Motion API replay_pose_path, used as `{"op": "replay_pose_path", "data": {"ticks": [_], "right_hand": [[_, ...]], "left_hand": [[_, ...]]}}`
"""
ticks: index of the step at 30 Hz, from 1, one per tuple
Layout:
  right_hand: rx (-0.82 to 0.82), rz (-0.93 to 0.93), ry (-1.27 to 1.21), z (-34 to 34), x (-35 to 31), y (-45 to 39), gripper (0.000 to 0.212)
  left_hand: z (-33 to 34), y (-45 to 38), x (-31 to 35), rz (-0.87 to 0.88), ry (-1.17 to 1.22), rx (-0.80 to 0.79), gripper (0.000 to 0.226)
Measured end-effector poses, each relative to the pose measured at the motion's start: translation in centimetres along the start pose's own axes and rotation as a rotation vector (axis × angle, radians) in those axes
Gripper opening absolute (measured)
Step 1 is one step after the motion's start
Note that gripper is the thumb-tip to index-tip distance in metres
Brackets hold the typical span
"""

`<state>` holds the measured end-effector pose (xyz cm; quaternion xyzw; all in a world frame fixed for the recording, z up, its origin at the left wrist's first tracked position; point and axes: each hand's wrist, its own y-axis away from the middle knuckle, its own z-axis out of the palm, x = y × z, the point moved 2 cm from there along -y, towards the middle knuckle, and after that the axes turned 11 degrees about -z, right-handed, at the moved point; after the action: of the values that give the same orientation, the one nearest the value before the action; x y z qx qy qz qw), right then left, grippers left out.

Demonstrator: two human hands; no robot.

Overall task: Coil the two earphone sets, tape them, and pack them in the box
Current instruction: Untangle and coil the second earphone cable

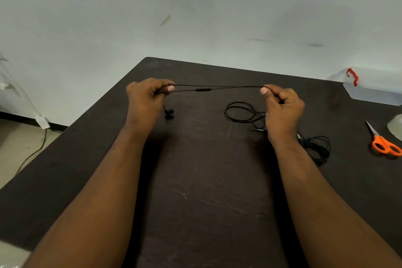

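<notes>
A black earphone cable (203, 89) is stretched taut above the dark table (206, 180) between my two hands, its inline remote near the middle. My left hand (148, 99) pinches one end, and two earbuds (169, 112) dangle just below it. My right hand (281, 106) pinches the other end; loose loops of the same cable (241, 112) lie on the table beneath it. A second black earphone set (316, 148) lies in a loose heap to the right of my right wrist. The clear plastic box (374, 88) with a red latch stands at the far right.
Orange-handled scissors (384, 142) lie near the right edge. A clear tape roll (396, 128) is cut off by the frame just beyond them. The table's left corner sits close to a pale wall, with a cable on the floor below.
</notes>
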<state>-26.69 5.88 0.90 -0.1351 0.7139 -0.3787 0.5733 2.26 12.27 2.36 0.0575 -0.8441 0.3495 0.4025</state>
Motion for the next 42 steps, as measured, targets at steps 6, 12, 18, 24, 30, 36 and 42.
{"op": "replay_pose_path", "data": {"ticks": [6, 12, 18, 24, 30, 36, 42], "right_hand": [[0.106, 0.124, -0.024, -0.5, 1.1, -0.3, 0.011], [0.148, 0.139, -0.034, -0.7, 1.4, -0.4, 0.017], [0.125, 0.121, -0.017, -0.6, 1.3, -0.4, 0.021], [0.099, 0.107, 0.013, -0.6, 1.3, -0.2, 0.015], [0.065, 0.095, 0.046, -0.4, 1.3, -0.2, 0.01], [0.044, 0.095, 0.069, -0.1, 1.2, 0.2, 0.009], [-0.207, -0.058, 0.097, 2.1, -0.6, 1.6, 0.007]], "left_hand": [[-1.7, -0.1, -2.0, -0.328, 0.203, -0.335, 0.009], [-2.8, -0.3, -3.3, -0.395, 0.319, -0.207, 0.014], [-1.8, -0.5, -4.3, -0.414, 0.225, -0.156, 0.014], [-1.4, -0.6, -5.3, -0.404, 0.104, -0.123, 0.018], [-1.3, -0.9, -5.5, -0.375, 0.009, -0.074, 0.015], [-1.4, -0.7, -5.3, -0.38, -0.084, -0.056, 0.014], [0.6, 0.2, -1.1, -0.274, -0.67, 0.052, 0.031]]}}
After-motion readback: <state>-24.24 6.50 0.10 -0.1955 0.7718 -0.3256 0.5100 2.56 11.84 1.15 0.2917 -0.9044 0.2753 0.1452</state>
